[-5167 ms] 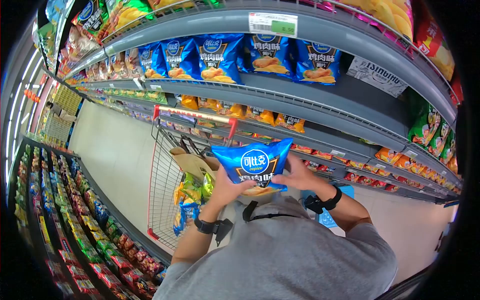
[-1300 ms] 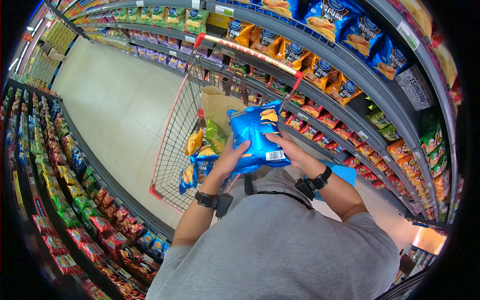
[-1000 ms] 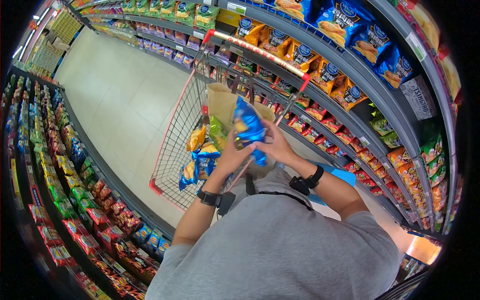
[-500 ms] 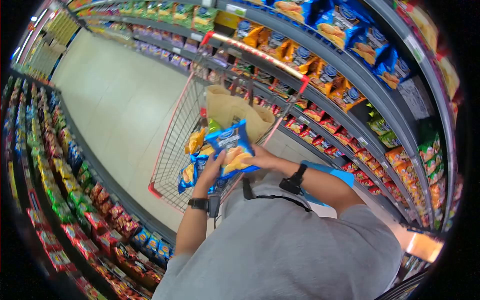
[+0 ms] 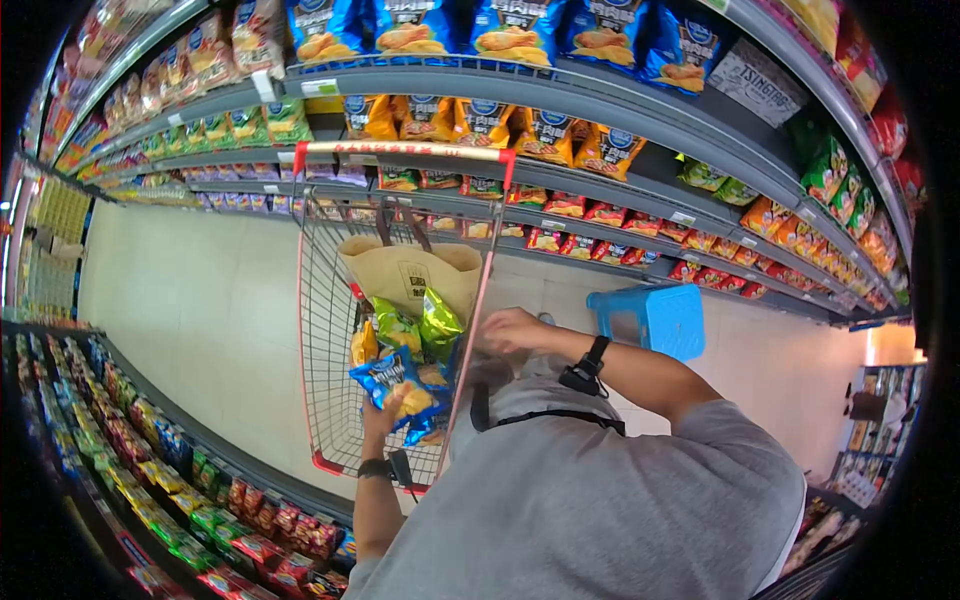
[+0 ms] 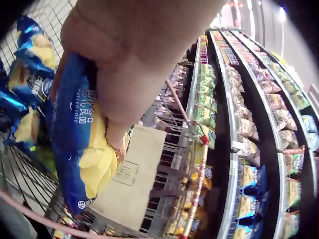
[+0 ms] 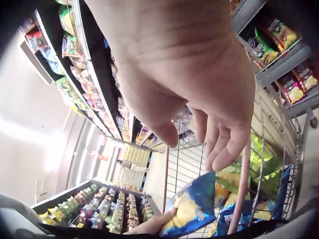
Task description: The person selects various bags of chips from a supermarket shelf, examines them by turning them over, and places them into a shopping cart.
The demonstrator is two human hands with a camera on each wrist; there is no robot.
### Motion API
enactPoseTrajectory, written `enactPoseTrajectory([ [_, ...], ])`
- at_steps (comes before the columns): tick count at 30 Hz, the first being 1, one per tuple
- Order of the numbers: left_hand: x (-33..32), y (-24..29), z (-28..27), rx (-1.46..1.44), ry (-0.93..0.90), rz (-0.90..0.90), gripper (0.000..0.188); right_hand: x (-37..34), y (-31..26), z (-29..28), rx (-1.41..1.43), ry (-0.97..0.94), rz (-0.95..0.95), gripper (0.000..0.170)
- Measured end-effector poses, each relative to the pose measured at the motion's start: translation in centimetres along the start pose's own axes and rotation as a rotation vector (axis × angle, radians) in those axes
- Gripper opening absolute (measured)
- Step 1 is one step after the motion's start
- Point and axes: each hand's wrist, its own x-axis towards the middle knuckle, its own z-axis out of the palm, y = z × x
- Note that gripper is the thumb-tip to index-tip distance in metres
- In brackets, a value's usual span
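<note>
In the head view my left hand (image 5: pixel 383 408) grips a blue bag of potato chips (image 5: pixel 392 378) inside the shopping cart (image 5: pixel 310 400). The left wrist view shows my thumb and fingers around the edge of that chip bag (image 6: pixel 82 144). Several other bags lie in the basket: two green bags (image 5: pixel 440 322), an orange bag (image 5: pixel 364 343) and more blue ones. Behind them stands a brown paper bag (image 5: pixel 415 270). My right hand (image 5: pixel 515 330) hovers by the cart's right side, fingers loosely bent, with nothing in it; the right wrist view shows the same hand (image 7: pixel 199 104) over the cart rim.
Shelves of chip bags (image 5: pixel 515 30) run along the far side, with a "TSINGTAO" carton (image 5: pixel 757 82) among them. A blue step stool (image 5: pixel 660 318) is on the floor at the right. Another snack shelf (image 5: pixel 200 480) lines the left of the aisle. The cart's red handle (image 5: pixel 405 151) faces the shelves.
The blue chip bag has been turned over and lowered leftward from in front of the body into the cart. My right hand has let go of it and moved away; the left still holds it.
</note>
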Motion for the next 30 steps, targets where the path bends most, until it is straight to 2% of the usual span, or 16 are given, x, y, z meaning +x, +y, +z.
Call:
enactPoseTrajectory([
  [2,1.4,-5.7,0.0,0.201,0.015,-0.088,0.065,-1.3,0.5,-1.6,0.045,0.092,-0.016,0.035],
  [4,3.4,-12.3,0.0,0.181,-0.131,-0.066,0.067,-2.5,1.1,-3.5,0.077,0.149,-0.037,0.034],
  [6,4.6,-17.8,0.5,0.498,0.06,0.101,0.064,-3.5,1.2,-5.6,0.103,0.211,-0.047,0.034],
  [7,1.9,-8.7,0.9,0.393,-0.091,-0.096,0.061,-4.0,1.3,-6.7,0.117,0.241,-0.052,0.033],
  [10,4.3,-5.9,3.3,0.448,-0.005,0.008,0.051,-5.3,1.8,-10.8,0.168,0.296,-0.074,0.031],
  [11,4.8,-5.1,5.1,0.36,0.191,0.254,0.04,-5.2,2.5,-12.4,0.174,0.317,-0.109,0.03],
  [14,6.4,5.7,8.8,0.229,0.049,0.243,0.03,-6.6,2.5,-16.2,0.221,0.407,-0.191,0.03],
  [16,6.9,11.8,13.3,0.042,0.069,0.376,0.026,-7.4,2.4,-18.7,0.206,0.493,-0.262,0.038],
  [17,8.1,13.5,15.4,-0.013,-0.017,0.408,0.025,-7.8,2.2,-19.8,0.203,0.536,-0.296,0.04],
  [18,9.2,15.2,17.5,-0.066,-0.103,0.437,0.024,-8.2,2.0,-21.0,0.199,0.577,-0.328,0.042],
  [20,7.7,23.3,22.0,0.009,-0.276,0.579,0.022,-9.4,1.1,-23.3,0.22,0.627,-0.374,0.047],
  [22,8.1,27.9,26.6,-0.022,-0.399,0.507,0.026,-9.8,0.5,-25.9,0.211,0.676,-0.449,0.05],
  [24,9.9,30.7,31.5,-0.038,-0.403,0.649,0.03,-9.6,0.2,-28.9,0.169,0.727,-0.556,0.053],
  [25,10.5,32.4,33.5,-0.045,-0.425,0.659,0.031,-10.1,-1.2,-29.9,0.285,0.702,-0.564,0.057],
  [27,11.7,35.5,37.1,-0.059,-0.469,0.676,0.033,-9.0,-2.5,-32.9,0.126,0.854,-0.671,0.059],
  [30,10.3,42.4,40.6,0.027,-0.431,0.534,0.035,-9.2,-6.2,-35.1,0.098,0.927,-0.843,0.053],
])
